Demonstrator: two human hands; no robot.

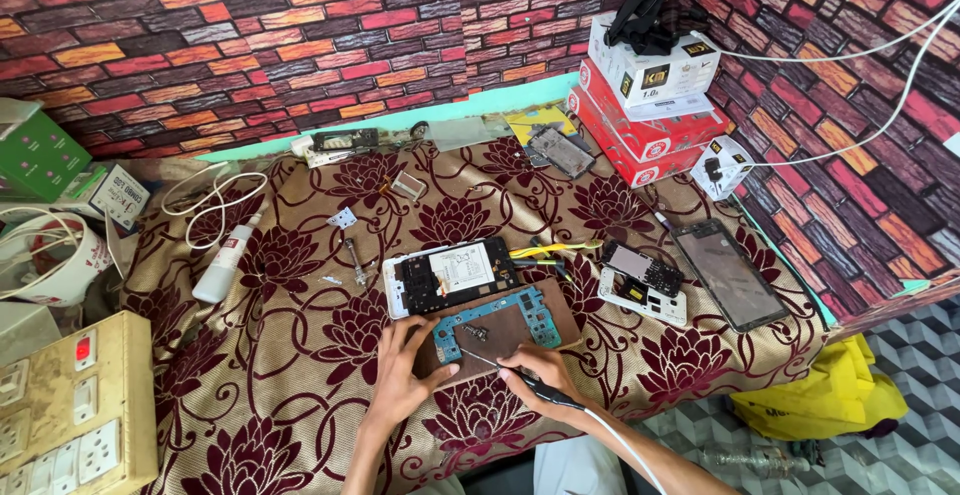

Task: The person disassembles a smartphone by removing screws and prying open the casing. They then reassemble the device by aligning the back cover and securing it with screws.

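My left hand [403,375] rests flat on the patterned cloth, its fingers steadying the left edge of a brown board [505,330] that carries a teal circuit board [527,317]. My right hand [537,373] grips a thin black corded tool [545,390], a soldering iron by the look of it, with its tip [470,354] pointing left at the circuit board's lower edge. Just beyond the board lies an opened white phone [450,275] with its insides showing.
A second opened phone [643,285] and a dark screen panel [730,273] lie right. Stacked red and white boxes [640,105] stand at back right. A white bottle [225,265], cables and small metal parts lie left. A switch board [70,405] sits at front left.
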